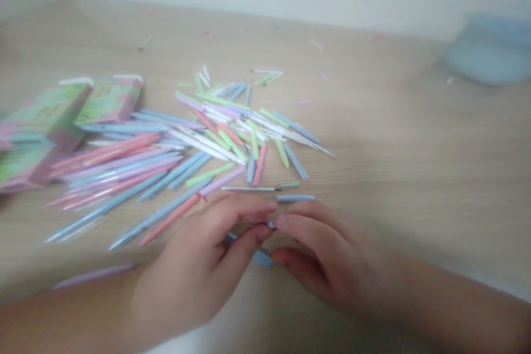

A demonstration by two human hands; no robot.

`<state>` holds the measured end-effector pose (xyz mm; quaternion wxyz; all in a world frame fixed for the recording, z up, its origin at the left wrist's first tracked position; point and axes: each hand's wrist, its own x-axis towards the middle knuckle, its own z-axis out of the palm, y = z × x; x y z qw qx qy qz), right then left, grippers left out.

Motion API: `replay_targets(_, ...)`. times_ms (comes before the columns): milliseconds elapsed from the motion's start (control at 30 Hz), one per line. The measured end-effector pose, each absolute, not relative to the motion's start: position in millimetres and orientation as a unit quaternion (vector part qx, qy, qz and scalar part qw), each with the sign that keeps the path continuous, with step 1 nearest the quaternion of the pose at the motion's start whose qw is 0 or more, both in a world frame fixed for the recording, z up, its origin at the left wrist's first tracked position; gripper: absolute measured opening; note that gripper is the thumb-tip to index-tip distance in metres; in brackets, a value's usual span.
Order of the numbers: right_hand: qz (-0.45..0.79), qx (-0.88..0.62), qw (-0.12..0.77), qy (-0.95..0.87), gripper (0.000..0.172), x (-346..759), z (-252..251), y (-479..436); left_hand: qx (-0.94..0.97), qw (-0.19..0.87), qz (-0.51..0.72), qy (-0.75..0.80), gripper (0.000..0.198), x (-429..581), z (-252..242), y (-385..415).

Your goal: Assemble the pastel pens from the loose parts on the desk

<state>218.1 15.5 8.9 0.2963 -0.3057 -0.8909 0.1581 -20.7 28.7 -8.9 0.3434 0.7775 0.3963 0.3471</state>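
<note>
My left hand (199, 254) pinches a small bluish pen part (271, 225) between thumb and fingers; its exact shape is blurred. From the other side, my right hand (332, 249) curls its fingers onto the same part, fingertips meeting those of the left. Below the fingers a light-blue pen piece (262, 258) shows, partly covered by my left thumb. Just beyond the hands lie a blue pen cap (295, 198) and a thin white pen refill (249, 188). A coral pen barrel (172, 218) rests beside my left hand.
Pastel pen barrels (120, 177) lie heaped at the left, with several short caps and white refills (232, 121) scattered behind. Green-and-pink boxes (112, 98) stand at far left. A bluish pouch-like thing (489, 52) sits at the back right. A purple pen barrel (93, 275) lies by my left forearm.
</note>
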Motion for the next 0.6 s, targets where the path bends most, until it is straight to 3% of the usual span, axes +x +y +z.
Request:
replay_targets(67,0.174,-0.294,0.309,-0.888,0.031,218.5,12.3,16.0,0.775,0.365,0.331,0.396,0.041,-20.2,-10.0,26.9)
replay_targets(233,0.213,-0.296,0.295,-0.883,0.014,219.8,15.2,20.6,0.744,0.439,0.326,0.386,0.046,-17.6,-11.5,24.7)
replay_targets(600,0.324,-0.313,0.314,-0.836,0.008,226.3,6.5,28.8,0.625,0.567,0.394,0.365,0.031,-13.1,-8.9,22.6)
